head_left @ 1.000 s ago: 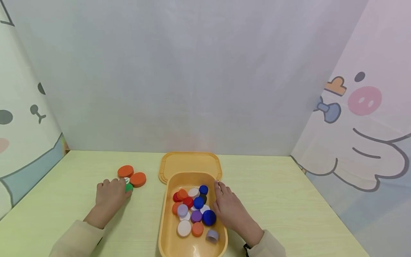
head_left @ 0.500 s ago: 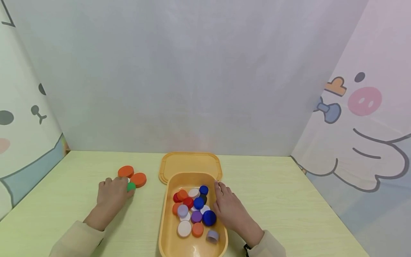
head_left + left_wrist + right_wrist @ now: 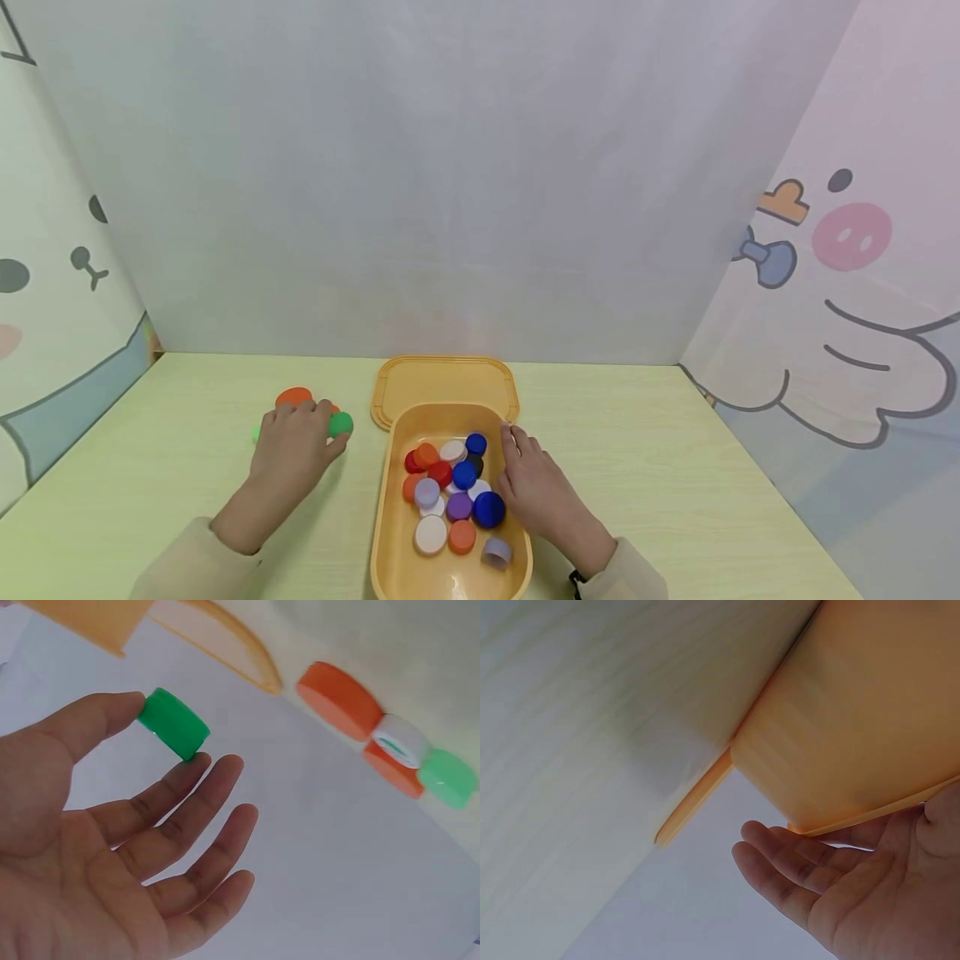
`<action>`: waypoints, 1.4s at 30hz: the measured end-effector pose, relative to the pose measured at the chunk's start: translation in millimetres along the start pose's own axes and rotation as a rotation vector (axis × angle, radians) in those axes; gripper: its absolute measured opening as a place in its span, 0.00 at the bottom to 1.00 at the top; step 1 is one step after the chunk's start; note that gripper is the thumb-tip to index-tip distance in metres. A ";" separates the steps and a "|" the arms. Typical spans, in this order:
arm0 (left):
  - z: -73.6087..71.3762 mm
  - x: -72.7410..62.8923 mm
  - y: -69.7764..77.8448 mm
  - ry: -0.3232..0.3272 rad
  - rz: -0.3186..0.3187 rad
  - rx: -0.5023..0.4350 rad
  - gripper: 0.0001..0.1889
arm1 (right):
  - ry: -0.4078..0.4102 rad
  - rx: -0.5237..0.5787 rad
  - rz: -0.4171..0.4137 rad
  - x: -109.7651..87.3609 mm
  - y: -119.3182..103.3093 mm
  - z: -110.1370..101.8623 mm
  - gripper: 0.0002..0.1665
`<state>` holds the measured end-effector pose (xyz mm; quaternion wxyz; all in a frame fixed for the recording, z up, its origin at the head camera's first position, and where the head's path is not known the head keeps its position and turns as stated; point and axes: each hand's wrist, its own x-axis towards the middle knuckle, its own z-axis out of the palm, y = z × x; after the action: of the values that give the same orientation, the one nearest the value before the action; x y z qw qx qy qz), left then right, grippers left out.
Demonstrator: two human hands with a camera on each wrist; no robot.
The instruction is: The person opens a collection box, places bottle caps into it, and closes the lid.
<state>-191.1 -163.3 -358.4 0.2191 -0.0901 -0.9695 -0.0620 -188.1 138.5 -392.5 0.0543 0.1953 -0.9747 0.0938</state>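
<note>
No legible text; unreadable green mark (image 3: 390,746) on a white cap (image 3: 406,735)

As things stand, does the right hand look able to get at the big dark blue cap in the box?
Likely yes: the right hand is at the rim of the yellow box, close beside the dark blue cap, and nothing appears to cover that cap.

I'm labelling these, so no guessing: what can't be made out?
Left wrist view: the mark on the loose white cap, too blurred to read.
Head view: that cap, hidden behind the left hand.
Right wrist view: caps inside the box, hidden by its wall.
Head view: the box's near end, cut off by the bottom edge.
</note>
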 end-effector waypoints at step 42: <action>-3.9 -31.3 82.5 -0.249 0.245 -0.088 0.22 | -0.009 0.002 0.014 -0.1 0.6 1.2 0.34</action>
<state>-145.1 -88.0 -361.8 0.0991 -0.2241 -0.9673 -0.0657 -188.3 138.8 -393.9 0.0492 0.1888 -0.9762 0.0945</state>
